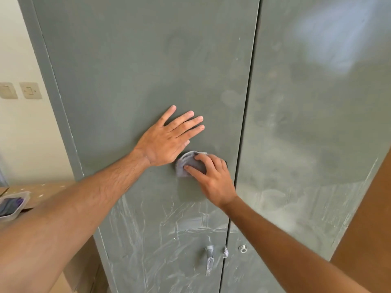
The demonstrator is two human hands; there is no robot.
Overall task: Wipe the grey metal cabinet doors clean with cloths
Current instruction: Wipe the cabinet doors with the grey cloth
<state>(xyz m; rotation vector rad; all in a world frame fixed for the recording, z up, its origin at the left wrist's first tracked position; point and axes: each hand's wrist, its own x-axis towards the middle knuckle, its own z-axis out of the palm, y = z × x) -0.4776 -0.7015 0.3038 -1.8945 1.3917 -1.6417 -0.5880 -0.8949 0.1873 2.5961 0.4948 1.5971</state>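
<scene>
Left hand [167,137] flat, fingers straight, grip released, on left door [131,70]. Right hand [208,176] just below it, grip pinching grey cloth [186,163] against door, near centre seam [243,127]; bare door above.

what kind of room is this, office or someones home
Hard to say for sure; it looks like a plain indoor utility or storage room. A tall grey metal cabinet with a key lock fills the view, beside a bare pale wall with switches and a plastic tub on a low surface.
</scene>
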